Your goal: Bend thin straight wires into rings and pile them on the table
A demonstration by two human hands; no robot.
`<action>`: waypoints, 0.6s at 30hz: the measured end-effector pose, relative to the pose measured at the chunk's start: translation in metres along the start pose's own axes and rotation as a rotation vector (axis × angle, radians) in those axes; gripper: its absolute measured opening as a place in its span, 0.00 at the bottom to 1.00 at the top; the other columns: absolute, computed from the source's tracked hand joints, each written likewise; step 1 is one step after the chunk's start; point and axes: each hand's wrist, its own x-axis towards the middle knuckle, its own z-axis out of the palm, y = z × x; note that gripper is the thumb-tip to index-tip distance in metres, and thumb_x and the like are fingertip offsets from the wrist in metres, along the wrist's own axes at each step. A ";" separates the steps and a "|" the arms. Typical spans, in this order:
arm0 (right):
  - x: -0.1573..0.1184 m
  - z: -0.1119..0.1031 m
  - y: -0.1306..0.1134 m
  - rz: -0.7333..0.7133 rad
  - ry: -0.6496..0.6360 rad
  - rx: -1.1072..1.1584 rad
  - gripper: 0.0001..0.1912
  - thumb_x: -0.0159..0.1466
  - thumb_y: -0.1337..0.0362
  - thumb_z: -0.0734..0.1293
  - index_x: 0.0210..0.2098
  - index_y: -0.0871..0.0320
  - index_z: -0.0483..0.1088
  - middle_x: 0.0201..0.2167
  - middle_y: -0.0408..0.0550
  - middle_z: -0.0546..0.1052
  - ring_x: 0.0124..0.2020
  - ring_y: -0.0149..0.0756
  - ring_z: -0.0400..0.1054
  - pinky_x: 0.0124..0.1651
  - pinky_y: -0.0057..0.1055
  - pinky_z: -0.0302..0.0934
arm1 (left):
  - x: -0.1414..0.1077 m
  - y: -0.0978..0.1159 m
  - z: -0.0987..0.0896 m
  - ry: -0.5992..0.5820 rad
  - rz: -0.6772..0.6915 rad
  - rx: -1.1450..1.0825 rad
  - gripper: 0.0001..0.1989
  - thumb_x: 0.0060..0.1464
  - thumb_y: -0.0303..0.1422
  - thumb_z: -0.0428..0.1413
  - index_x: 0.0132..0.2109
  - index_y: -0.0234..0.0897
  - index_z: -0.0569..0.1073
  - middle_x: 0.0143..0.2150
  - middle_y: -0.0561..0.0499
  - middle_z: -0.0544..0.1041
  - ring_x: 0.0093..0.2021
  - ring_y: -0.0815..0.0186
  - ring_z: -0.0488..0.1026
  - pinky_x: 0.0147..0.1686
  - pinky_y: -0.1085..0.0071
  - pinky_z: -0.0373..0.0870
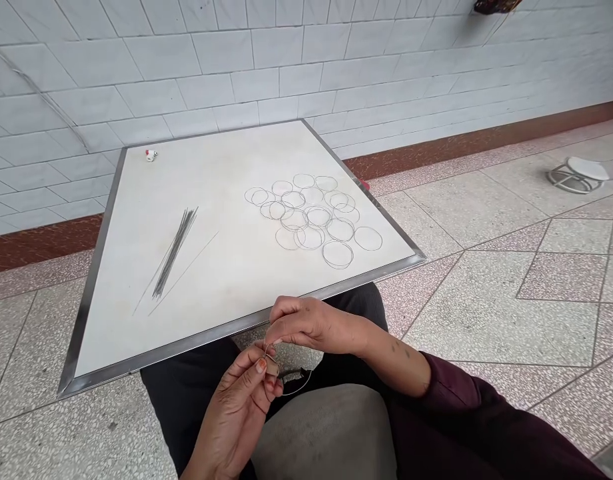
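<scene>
Over my lap, at the table's near edge, my left hand (246, 393) pinches a small flat tan piece (272, 366) between thumb and fingers. A thin wire (306, 383) curves in a loop below and to the right of it. My right hand (306, 323) is closed on the wire just above the left fingertips; the exact grip point is partly hidden by its fingers. Beyond my hands, many similar wire rings (340, 230) lie overlapping on the right part of the white table (226, 267). A bundle of straight wires (174, 253) rests on the left part.
A small white and red object (151, 155) sits at the table's far left corner. The metal table edge (246, 325) runs just beyond my hands. A white tiled wall (211, 73) stands behind, and a low stool (579, 175) is on the floor at right.
</scene>
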 end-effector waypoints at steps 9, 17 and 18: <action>-0.003 0.001 0.003 0.017 -0.044 -0.094 0.14 0.70 0.71 0.61 0.49 0.55 0.75 0.42 0.44 0.71 0.38 0.26 0.66 0.38 0.22 0.62 | 0.002 -0.003 0.000 0.093 -0.041 -0.116 0.10 0.40 0.30 0.72 0.28 0.35 0.78 0.29 0.56 0.70 0.26 0.76 0.63 0.27 0.78 0.68; -0.002 0.001 0.000 -0.035 -0.004 -0.036 0.10 0.71 0.65 0.63 0.46 0.57 0.75 0.41 0.46 0.72 0.38 0.26 0.69 0.40 0.22 0.65 | -0.001 -0.002 0.003 0.101 -0.078 -0.099 0.10 0.40 0.29 0.71 0.27 0.35 0.77 0.29 0.55 0.72 0.26 0.75 0.66 0.29 0.76 0.72; -0.002 0.001 -0.001 -0.043 -0.008 -0.024 0.09 0.71 0.66 0.63 0.46 0.57 0.76 0.41 0.46 0.72 0.38 0.26 0.69 0.39 0.22 0.65 | -0.001 -0.003 0.003 0.101 -0.094 -0.096 0.10 0.40 0.30 0.71 0.28 0.35 0.77 0.30 0.55 0.73 0.26 0.75 0.66 0.30 0.75 0.72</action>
